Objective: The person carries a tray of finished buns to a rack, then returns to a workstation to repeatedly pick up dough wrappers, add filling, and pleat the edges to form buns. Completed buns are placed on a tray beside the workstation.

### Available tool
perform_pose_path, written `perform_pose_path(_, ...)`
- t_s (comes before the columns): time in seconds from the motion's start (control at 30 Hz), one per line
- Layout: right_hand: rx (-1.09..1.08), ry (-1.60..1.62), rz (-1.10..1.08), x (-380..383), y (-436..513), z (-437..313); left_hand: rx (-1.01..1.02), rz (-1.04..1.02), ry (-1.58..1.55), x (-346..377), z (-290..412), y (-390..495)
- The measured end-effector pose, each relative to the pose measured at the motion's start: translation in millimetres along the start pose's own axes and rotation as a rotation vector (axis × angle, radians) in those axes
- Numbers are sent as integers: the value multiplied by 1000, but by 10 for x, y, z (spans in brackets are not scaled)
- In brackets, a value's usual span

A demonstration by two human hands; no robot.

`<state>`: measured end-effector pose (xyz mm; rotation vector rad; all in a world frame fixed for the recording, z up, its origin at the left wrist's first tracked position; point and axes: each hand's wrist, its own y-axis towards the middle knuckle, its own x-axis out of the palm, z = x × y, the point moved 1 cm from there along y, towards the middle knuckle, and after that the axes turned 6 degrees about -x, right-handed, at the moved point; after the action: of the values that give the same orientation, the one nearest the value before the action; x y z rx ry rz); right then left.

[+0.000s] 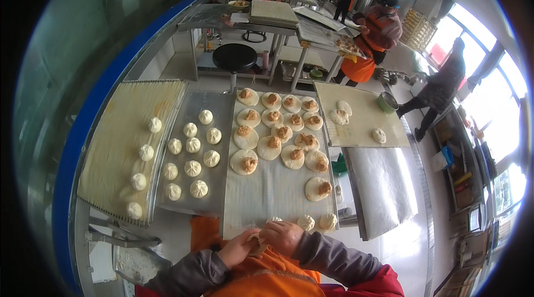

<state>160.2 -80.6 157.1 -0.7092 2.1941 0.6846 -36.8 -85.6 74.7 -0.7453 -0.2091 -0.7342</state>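
Low in the view, close to the orange apron, my left hand cradles a partly gathered dough bun. The fingers of my right hand pinch the bun's upper edge; its far side is hidden behind them. Just beyond lies a metal tray with several flat dough rounds, each topped with brownish filling. One such dough round lies apart near the tray's right edge. Along the near edge sit pleated buns, one partly covered by my right hand. More pleated buns stand on the metal surface to the left.
On the far left, a cloth-lined rack holds several buns. At right, a lined tray carries dough pieces and a green bowl. A foil-like metal sheet lies below it. Beyond are a black stool, worktables and several people.
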Motion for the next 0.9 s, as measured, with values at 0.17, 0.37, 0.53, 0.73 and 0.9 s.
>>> perform_pose_path(0.17, 155, 97, 38, 43, -86, 75, 252, -33, -20, 84, 180, -42)
perform_pose_path(0.37, 95, 12, -85, 1, -70, 88, 320, 133, 22, 207, 175, -86)
perform_pose_path(0.53, 82, 120, 127, 20, -29, 56, 477, 137, 36, 190, 56, -28)
perform_pose_path(0.73, -72, -20, 99, -64, -28, 35, 288, 80, 17, 153, 202, -38)
perform_pose_path(0.9, 84, 72, 30, -74, -17, -58, 111, -106, -99, 229, 354, -199)
